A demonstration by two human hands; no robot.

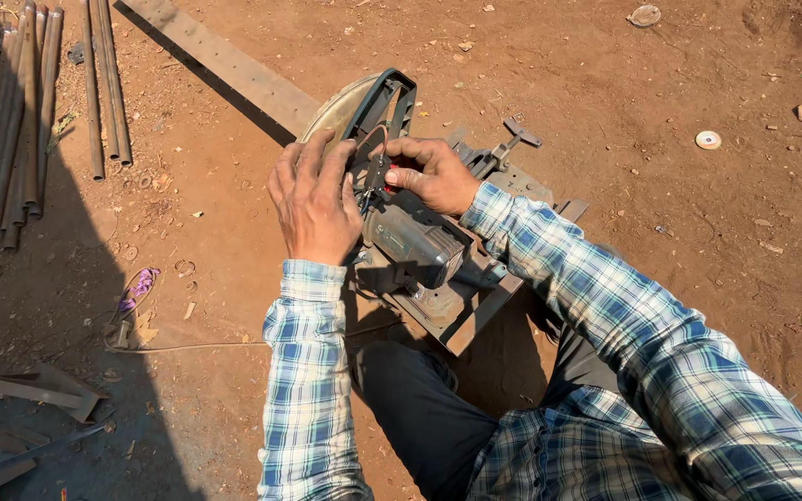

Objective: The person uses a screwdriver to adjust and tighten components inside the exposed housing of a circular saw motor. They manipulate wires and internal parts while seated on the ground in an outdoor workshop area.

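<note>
The chop saw (420, 246) sits on the bare dirt ground (605, 83), a flat steel bar (225, 65) running under its blade guard (378, 107). The left hand (313, 199) lies flat, fingers spread, over the handle area. The right hand (429, 174) has its grip curled around the handle near a red switch (390, 176). Fingers this near the blade risk injury if the switch gets pressed.

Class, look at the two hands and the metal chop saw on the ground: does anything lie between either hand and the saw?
Nothing visible does. The left hand rests on the grey metal chop saw by its black handle, and the right hand grips it at a red part.
</note>
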